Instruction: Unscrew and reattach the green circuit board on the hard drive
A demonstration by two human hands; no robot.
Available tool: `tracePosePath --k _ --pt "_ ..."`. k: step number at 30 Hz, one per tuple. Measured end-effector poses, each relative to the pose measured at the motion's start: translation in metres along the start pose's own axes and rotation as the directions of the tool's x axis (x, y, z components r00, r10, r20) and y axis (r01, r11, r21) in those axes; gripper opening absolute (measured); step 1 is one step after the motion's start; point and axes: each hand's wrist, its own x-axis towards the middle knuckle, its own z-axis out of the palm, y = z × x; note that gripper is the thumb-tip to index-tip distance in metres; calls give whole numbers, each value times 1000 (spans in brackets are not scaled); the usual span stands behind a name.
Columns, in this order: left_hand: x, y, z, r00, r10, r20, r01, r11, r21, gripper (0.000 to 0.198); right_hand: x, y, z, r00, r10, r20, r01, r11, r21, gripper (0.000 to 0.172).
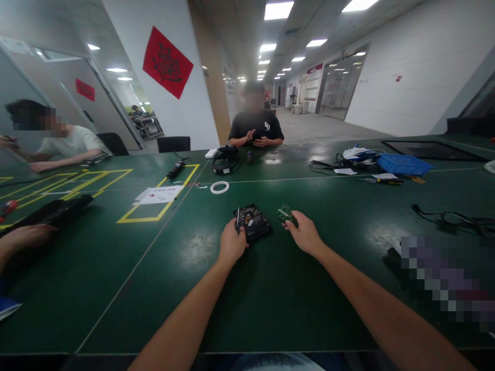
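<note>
A black hard drive [253,222] lies flat on the green table [193,278] in front of me. My left hand [232,242] is closed on the drive's near left corner, and a thin white stick stands up just above its fingers. To the right, my right hand [305,233] pinches a small green circuit board [285,213] just off the drive's right side. The board sits low over the table; I cannot tell whether it touches the surface.
A white tape ring [219,187] lies beyond the drive. A person [255,126] sits across the table, and another person's hand [23,238] rests at the left by a black device [54,211]. A blue tray [404,164] and cables [452,219] lie to the right.
</note>
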Motion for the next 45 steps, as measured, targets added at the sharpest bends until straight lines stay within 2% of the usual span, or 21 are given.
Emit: tracePosePath --k 3,7,11,14,16,21,25,28,31,34,38,45 --pt "6 -2 -2 1000 -1 6 2 999 -55 49 -4 -8 15 998 68 10 -69 970 231 25" --pt "9 -5 -14 1000 5 27 -1 992 -130 44 -5 -7 19 985 162 52 -170 902 397 29" --pt "5 -7 -27 999 -16 -52 7 987 -163 30 -9 -12 22 976 160 145 -213 826 522 35" --pt "0 -2 -30 998 -18 -63 6 983 -182 33 -12 -24 27 963 128 237 -248 761 599 43" --pt "-4 4 -29 999 -5 -38 -2 980 -200 38 -14 -33 30 966 99 239 -229 758 611 44" --pt "-12 14 -22 995 83 51 -70 971 -229 38 -20 -53 29 964 42 262 -194 787 586 40" --pt "-10 12 -24 991 73 112 -45 971 -234 35 -25 -61 24 948 5 317 -200 784 587 41" --pt "-7 7 -25 991 27 135 12 960 -280 34 -28 -62 20 950 -20 312 -132 878 460 46" --pt "-5 4 -25 992 2 126 33 961 -274 33 -29 -62 16 968 -71 240 26 983 184 42" --pt "-5 1 -26 996 -9 94 33 968 -249 31 -29 -63 17 963 -142 228 145 989 3 37" --pt "-4 0 -26 999 -8 51 19 976 -217 27 -29 -62 22 960 -157 233 174 983 -58 34" --pt "1 -3 -29 1000 -28 4 28 978 -207 30 -28 -54 27 958 -152 244 169 984 -49 33"
